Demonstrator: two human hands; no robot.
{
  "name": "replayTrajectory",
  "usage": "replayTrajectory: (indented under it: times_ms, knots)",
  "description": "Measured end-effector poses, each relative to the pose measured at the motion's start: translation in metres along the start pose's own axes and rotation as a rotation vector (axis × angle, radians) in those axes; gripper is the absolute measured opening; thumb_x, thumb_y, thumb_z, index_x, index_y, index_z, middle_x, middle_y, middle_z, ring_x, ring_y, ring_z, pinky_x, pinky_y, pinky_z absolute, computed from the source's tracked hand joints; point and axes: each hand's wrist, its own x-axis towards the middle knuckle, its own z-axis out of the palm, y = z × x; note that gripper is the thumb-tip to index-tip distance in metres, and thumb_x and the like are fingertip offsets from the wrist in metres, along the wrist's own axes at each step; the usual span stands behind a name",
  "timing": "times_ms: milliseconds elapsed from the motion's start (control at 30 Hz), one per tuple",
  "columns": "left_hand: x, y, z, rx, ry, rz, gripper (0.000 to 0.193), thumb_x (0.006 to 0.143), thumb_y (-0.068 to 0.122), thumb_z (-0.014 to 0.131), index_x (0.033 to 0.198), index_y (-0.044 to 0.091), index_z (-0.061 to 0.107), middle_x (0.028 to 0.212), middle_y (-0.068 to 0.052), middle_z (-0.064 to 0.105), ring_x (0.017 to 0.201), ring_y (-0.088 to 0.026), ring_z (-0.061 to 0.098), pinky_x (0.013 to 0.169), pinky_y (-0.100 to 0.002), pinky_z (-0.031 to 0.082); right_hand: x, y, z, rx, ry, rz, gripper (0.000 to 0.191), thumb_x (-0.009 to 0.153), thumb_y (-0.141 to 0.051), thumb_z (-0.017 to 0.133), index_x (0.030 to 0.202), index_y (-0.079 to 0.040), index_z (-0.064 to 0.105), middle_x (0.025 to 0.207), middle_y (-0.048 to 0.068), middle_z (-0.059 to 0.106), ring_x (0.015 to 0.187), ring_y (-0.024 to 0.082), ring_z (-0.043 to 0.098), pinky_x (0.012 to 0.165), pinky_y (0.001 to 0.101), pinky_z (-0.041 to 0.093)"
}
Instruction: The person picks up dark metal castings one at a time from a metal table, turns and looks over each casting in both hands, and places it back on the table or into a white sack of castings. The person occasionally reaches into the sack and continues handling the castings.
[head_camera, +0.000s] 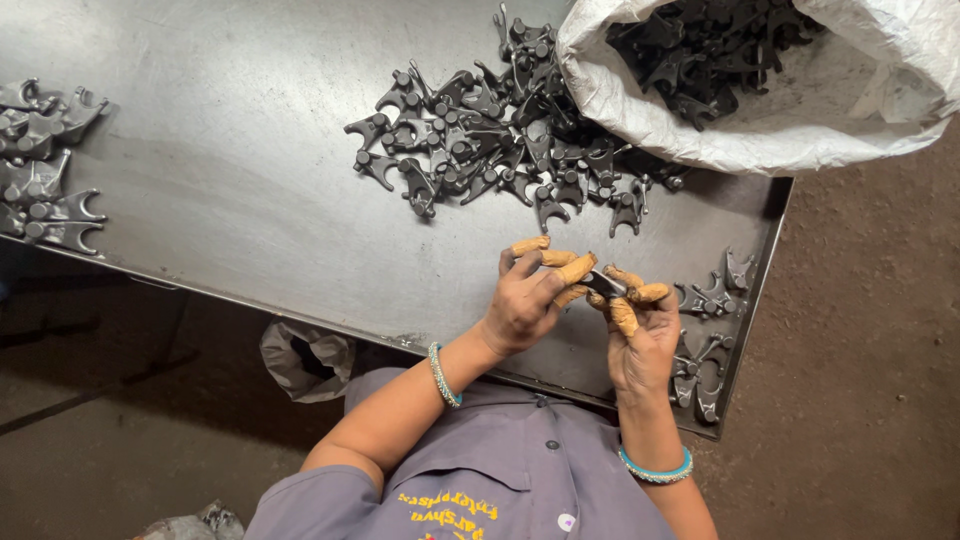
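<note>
Both hands meet at about 5 o'clock over the grey metal surface (230, 200): the left hand (525, 300) and right hand (640, 335) each close a narrow grip on one small dark forked metal part (603, 284), pinched between orange-capped fingertips (578, 268). At 12 o'clock lies a loose pile of like parts (490, 140); at 1 o'clock, a crumpled white sack (720, 125) holds more

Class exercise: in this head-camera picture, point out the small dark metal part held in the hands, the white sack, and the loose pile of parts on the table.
Held metal part (603, 284), head view, on its dark body between the fingertips.
White sack (640, 105), head view, on its folded rim.
Pile of parts (490, 140), head view, at the heap's middle.
</note>
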Motion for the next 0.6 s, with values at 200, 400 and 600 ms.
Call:
replayTrajectory:
  times_ms: [200,400,600]
  knots:
    - [-0.004,0.0,0.012,-0.513,0.004,-0.673,0.049,0.086,0.003,0.073,0.132,0.006,0.055,0.093,-0.004,0.075,0.089,-0.023,0.071,0.083,-0.035,0.054,-0.006,0.002,0.006,-0.123,-0.054,-0.133,0.028,0.094,0.012,0.07,0.11,-0.005,0.055,0.128,0.023,0.066,0.114,0.028,0.069,0.097,0.0441,0.061]
    - [-0.005,-0.033,0.022,-1.168,0.213,-1.211,0.034,0.1,0.015,0.057,0.131,0.001,0.055,0.093,-0.015,0.073,0.082,-0.022,0.074,0.073,-0.037,0.063,-0.013,-0.002,0.022,-0.372,-0.126,-0.107,0.026,0.09,0.013,0.069,0.107,-0.003,0.056,0.13,0.021,0.069,0.108,0.024,0.07,0.094,0.0352,0.058]
    - [-0.018,-0.039,0.025,-1.494,0.168,-1.482,0.042,0.1,0.028,0.044,0.117,-0.003,0.067,0.104,-0.017,0.076,0.085,-0.022,0.076,0.068,-0.036,0.066,0.003,-0.008,0.064,-1.056,-0.354,-0.372,0.048,0.076,0.013,0.067,0.122,0.001,0.067,0.117,0.016,0.067,0.106,0.027,0.065,0.091,0.0358,0.052]
